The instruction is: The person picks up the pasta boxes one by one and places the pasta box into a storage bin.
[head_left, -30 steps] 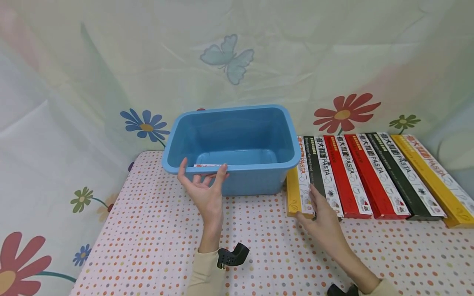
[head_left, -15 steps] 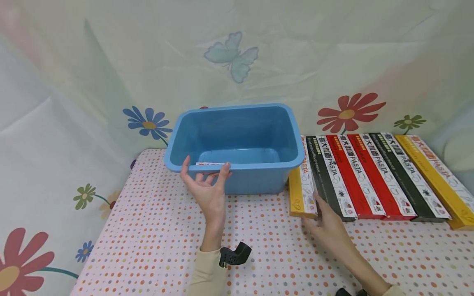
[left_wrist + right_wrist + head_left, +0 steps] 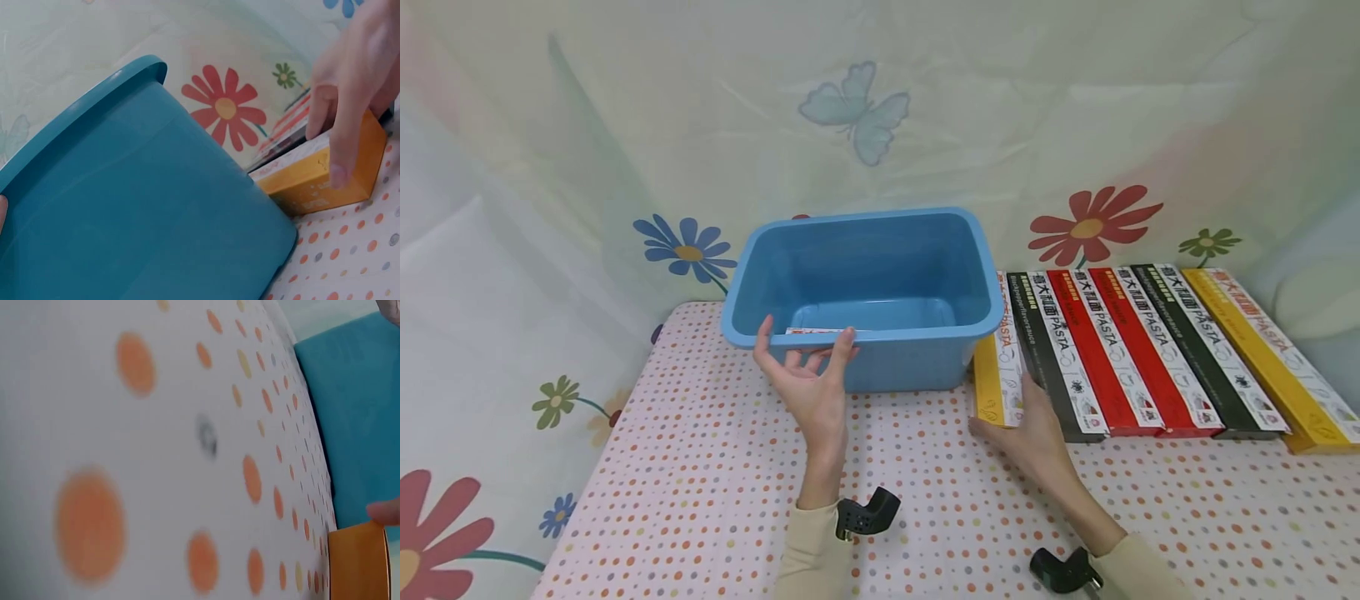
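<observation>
In the head view, my left hand (image 3: 811, 400) holds the near rim of a blue plastic tub (image 3: 917, 362), thumb and fingers spread along it. Inside, just behind that rim, shows the white printed edge of a box (image 3: 812, 331). My right hand (image 3: 1037, 433) grips the near end of a yellow-and-white pasta box (image 3: 988, 387), lying flat right of the tub. Its thumb is on the box's left side and its fingers on the right, next to a black pasta box (image 3: 1052, 367). The left wrist view shows this thumb on the yellow box's side (image 3: 300, 190).
Right of the black box lie two red pasta boxes (image 3: 1101, 375), another black one (image 3: 1213, 358) and a yellow one (image 3: 1277, 367), side by side. A dotted cloth (image 3: 917, 500) covers the table. A flowered curtain (image 3: 700, 125) hangs close behind the tub.
The black box has shifted right, away from the yellow one. My right thumb has moved from the yellow box's near end to its left side. The left hand stays on the rim.
</observation>
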Demonstrator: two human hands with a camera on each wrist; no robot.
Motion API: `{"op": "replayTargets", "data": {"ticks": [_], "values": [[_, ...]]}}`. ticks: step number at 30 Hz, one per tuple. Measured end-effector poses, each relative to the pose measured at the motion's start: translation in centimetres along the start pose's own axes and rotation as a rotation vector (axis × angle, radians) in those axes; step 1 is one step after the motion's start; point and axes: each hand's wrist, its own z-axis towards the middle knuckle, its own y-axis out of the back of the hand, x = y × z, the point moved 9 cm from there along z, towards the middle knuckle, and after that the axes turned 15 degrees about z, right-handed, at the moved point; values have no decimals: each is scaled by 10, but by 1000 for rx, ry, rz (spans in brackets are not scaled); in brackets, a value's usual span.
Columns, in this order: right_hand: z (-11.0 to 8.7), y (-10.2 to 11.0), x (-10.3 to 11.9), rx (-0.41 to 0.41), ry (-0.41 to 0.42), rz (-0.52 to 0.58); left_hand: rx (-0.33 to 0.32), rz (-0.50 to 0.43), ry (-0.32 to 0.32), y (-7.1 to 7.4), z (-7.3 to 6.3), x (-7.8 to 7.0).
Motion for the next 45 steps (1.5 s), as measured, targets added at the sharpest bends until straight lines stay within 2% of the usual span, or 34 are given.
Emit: {"op": "replayTargets", "data": {"ticks": [9, 13, 24, 28, 35, 41, 45], "values": [[-5, -9, -7, -25, -38, 78, -9, 0, 3, 3, 3, 2], [-5, -12, -9, -37, -16, 112, -11, -3, -4, 3, 5, 0], [6, -16, -7, -93, 42, 114, -20, 2, 1, 7, 7, 0], [6, -15, -8, -116, 29, 87, -20, -4, 6, 8, 5, 1], [-6, -2, -3, -198, -4, 118, -18, 0, 7, 8, 4, 4], [-28, 16, 0, -173, -84, 179, -16, -1, 12, 6, 0, 4], [-45, 41, -1, -175, -138, 141, -3, -18, 4, 2, 0, 3]]}}
